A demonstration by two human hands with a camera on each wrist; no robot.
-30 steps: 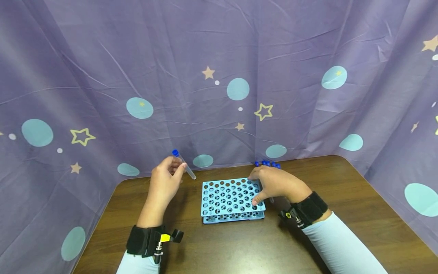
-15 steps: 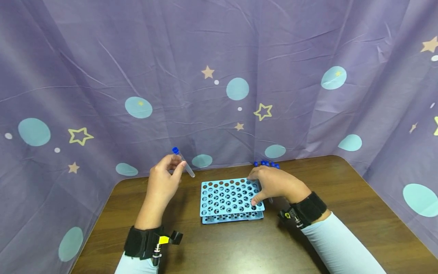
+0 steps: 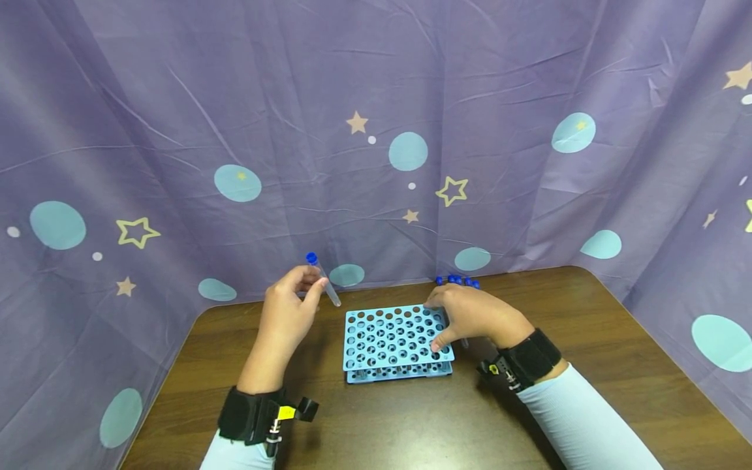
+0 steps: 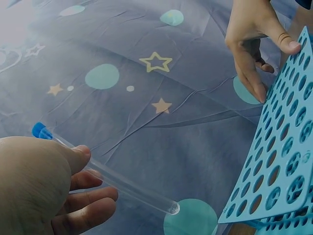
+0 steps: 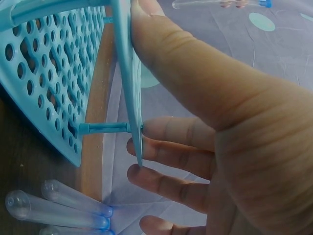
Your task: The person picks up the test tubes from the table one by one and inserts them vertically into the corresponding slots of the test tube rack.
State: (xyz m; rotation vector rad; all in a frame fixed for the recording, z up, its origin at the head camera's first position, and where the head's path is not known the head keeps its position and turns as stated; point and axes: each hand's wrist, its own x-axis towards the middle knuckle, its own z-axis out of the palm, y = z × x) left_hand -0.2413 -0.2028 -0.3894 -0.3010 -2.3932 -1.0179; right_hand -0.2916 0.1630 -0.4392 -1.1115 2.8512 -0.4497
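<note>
Over the table, just off the rack's far left corner, here's the capped tube, pinched between the thumb and fingers of the left hand! It's tilted, blue cap up, clear end slanting down toward the rack, and the two are apart. Across at the rack's right end, the right hand has its grip, thumb on the perforated top plate, fingertips round the edge. And beside that hand, more blue-capped tubes lie on the wood!
</note>
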